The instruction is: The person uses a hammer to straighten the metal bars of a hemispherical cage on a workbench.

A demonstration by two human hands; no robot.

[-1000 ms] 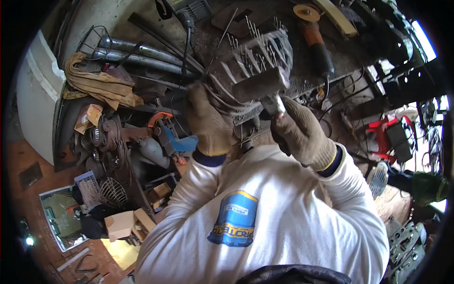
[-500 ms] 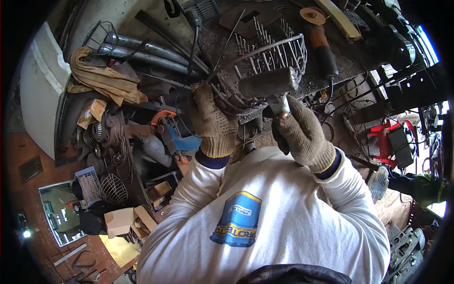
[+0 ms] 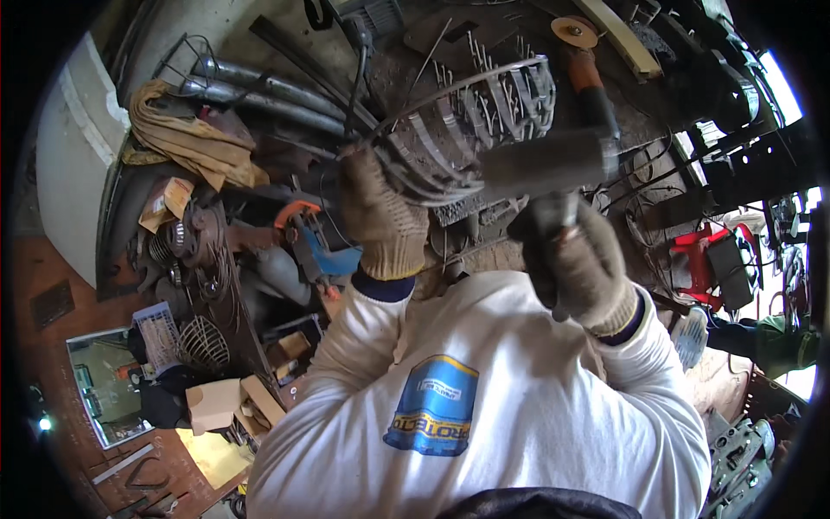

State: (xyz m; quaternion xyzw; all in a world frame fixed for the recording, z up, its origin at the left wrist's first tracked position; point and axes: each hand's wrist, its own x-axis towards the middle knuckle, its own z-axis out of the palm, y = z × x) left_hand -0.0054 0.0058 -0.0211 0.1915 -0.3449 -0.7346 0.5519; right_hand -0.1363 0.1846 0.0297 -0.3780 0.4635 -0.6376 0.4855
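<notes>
Gloved left hand (image 3: 380,216) — wire basket (image 3: 467,130)

So the desk (image 3: 432,43) is a dark, grimy metal surface and it's totally buried in stuff. Up at the far end there's an angle grinder (image 3: 588,60) with an orange body and a worn disc, lying just beside a pale wooden strip (image 3: 618,39). On the left, 2 grey metal pipes (image 3: 268,86) lie side by side, with a crumpled tan rag (image 3: 186,138) heaped just in front of them. A black cable (image 3: 356,78) snakes down across the middle. Nearer the edge sits an orange and blue clamp-looking tool (image 3: 311,233). Down on the floor (image 3: 52,268), which is reddish, there's a mirror (image 3: 108,385) and some cardboard pieces (image 3: 216,406).
</notes>
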